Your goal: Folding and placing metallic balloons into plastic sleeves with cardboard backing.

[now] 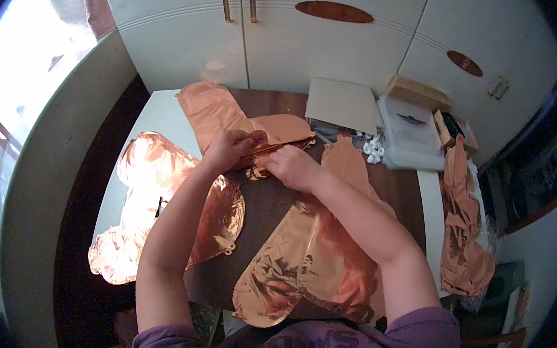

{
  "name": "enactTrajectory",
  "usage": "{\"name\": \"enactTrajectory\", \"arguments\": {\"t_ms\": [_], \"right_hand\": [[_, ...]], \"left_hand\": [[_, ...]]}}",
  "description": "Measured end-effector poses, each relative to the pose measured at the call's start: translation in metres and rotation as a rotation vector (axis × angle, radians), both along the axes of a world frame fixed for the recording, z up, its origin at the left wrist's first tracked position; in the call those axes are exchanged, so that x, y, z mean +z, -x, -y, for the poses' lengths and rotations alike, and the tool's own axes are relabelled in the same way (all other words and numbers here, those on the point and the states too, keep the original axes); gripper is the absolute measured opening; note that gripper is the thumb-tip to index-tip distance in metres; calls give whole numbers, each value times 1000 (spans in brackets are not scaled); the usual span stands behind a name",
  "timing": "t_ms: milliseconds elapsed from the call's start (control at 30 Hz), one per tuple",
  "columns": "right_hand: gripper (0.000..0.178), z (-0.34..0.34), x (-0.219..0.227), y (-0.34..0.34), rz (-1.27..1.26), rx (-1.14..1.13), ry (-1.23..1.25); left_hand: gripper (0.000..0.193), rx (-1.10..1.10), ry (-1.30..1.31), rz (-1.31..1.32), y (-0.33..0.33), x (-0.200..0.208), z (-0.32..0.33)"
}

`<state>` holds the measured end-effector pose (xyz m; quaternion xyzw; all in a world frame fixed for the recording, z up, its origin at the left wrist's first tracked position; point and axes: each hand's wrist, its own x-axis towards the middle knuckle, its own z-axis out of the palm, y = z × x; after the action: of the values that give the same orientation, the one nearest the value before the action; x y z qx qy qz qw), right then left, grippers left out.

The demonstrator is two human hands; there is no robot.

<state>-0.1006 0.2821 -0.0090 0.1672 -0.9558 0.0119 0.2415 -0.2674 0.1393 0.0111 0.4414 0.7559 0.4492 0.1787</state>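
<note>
Both my hands are closed on the crumpled, folded part of a copper-coloured foil balloon [210, 110] at the far middle of the table. My left hand [227, 150] pinches it from the left, beside a small reddish-brown patch of foil. My right hand [294, 168] grips a dark folded edge just to the right, its fingertips partly hidden. The balloon's flat, limp parts spread away behind my hands. A second shiny foil balloon [152, 165] lies to the left, partly under my left forearm. Another foil balloon [279, 253] lies near me, partly covered by my right forearm.
A brown and white table [401, 180] stands against pale cupboards [340, 42]. At the back right are a grey flat panel [342, 105], a translucent plastic box [408, 139], cardboard boxes [417, 92] and small white pieces [374, 151]. A crumpled foil balloon [462, 224] hangs over the right edge.
</note>
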Motion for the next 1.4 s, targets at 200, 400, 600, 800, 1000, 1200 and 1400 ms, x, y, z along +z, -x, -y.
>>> {"name": "enactTrajectory", "arguments": {"t_ms": [200,400,600,800,1000,1200,1400], "right_hand": [[13,-4,29,12,248,-221,548],[22,-22,47,21,682,-315,947],[12,-20,34,28,219,-184,471],[7,30,42,27,-370,-143,61],[58,29,23,14,12,-459,41],[90,32,32,18,497,-726,308],[87,24,29,14,502,-719,303]], "left_hand": [[22,-59,25,-136,3,4,8],[23,-178,183,-248,-5,23,14],[30,-256,163,-387,-12,17,5],[24,-34,125,-672,7,-12,-4],[38,-123,79,-759,31,10,-15],[34,467,167,-599,117,55,-24],[43,1096,-424,-607,189,212,64]]}}
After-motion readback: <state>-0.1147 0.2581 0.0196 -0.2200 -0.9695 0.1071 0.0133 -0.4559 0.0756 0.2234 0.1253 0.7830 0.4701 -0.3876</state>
